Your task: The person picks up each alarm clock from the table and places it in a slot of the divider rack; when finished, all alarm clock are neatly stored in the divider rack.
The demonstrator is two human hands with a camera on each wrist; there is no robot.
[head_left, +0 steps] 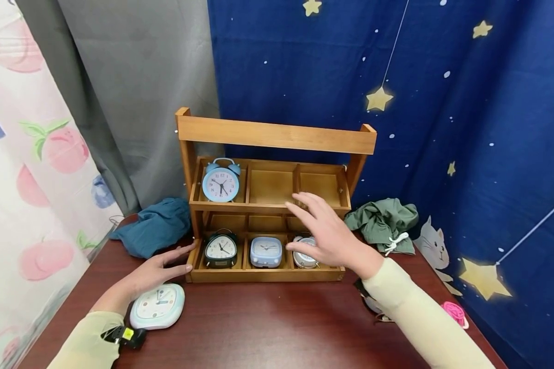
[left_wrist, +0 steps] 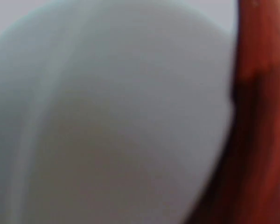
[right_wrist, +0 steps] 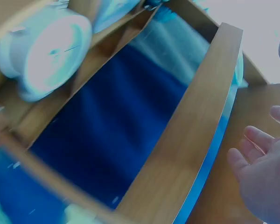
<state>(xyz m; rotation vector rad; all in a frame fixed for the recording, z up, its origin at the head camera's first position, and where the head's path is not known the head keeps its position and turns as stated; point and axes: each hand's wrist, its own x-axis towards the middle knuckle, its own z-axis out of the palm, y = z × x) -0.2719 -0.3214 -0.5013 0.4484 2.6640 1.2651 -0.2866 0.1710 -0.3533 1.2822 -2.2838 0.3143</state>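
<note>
A two-tier wooden shelf (head_left: 277, 136) stands at the back of the dark red table (head_left: 268, 323). Its upper left compartment holds a blue twin-bell clock (head_left: 220, 183); the two beside it are empty. Below sit a black clock (head_left: 220, 249), a blue square clock (head_left: 265, 251) and a silver clock (head_left: 300, 259). My right hand (head_left: 323, 233) hovers with spread fingers in front of the silver clock, partly hiding it. My left hand (head_left: 166, 264) lies flat, fingertips at the shelf's lower left corner, beside a pale square clock (head_left: 158, 306). The right wrist view shows open fingers (right_wrist: 266, 182) beside the shelf's wood (right_wrist: 196, 130).
A teal cloth (head_left: 154, 227) lies left of the shelf and a green cloth (head_left: 383, 220) right of it. A pink object (head_left: 454, 312) sits near the table's right edge. Curtains hang close behind. The left wrist view is a blur of pale clock (left_wrist: 107, 121) and table (left_wrist: 261, 116).
</note>
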